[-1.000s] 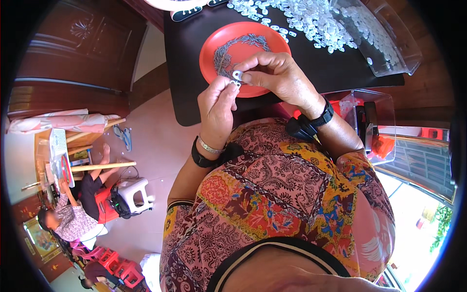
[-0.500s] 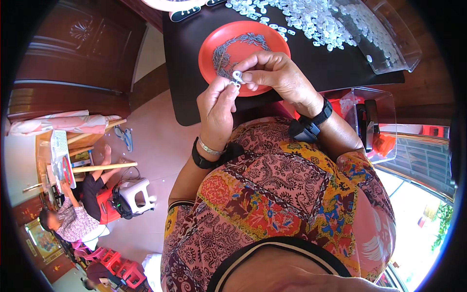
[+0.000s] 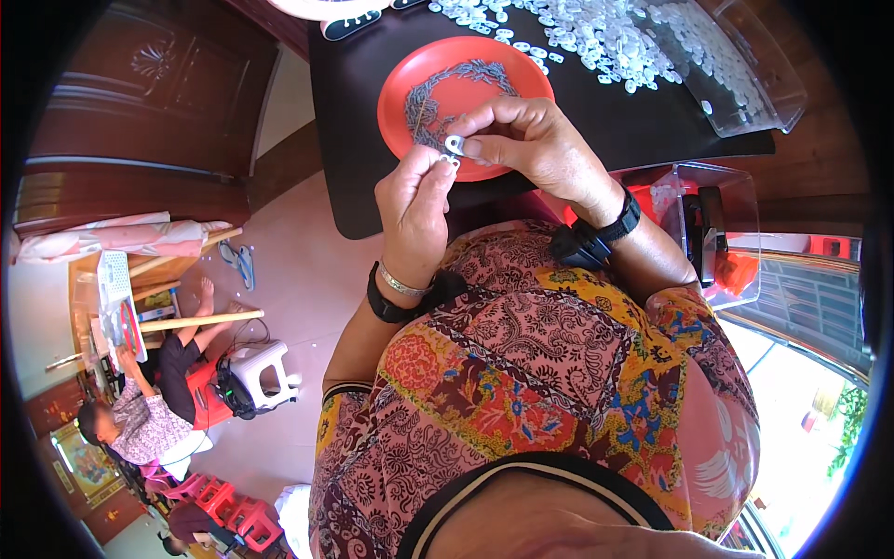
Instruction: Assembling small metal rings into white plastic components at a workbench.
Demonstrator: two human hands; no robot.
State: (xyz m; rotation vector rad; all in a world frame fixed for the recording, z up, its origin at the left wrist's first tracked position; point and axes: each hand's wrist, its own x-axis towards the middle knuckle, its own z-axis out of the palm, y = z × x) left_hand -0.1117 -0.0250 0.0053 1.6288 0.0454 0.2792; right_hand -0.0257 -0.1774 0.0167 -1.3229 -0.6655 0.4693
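Observation:
Both hands meet over the near rim of a red round plate [image 3: 396, 98]. Between finger and thumb, my right hand [image 3: 531, 144] pinches a small white plastic piece [image 3: 453, 144] with a hole in it. My left hand [image 3: 416, 200] is closed, its thumb and forefinger gripping the lower end of the white piece or a second small part against it; the fingertips hide which. Many small thin grey pieces [image 3: 421, 107] lie in a curved band on the plate, partly behind my hands.
A heap of small white plastic pieces [image 3: 596, 37] covers the back right of the black table [image 3: 652, 126], spilling from a clear tray [image 3: 778, 93]. Below the table's right edge is a clear bin [image 3: 740, 219]. Far left, a person [image 3: 140, 424] sits near a white stool [image 3: 265, 373].
Both hands keep nearly the same pose at the white piece. The view has shifted very slightly.

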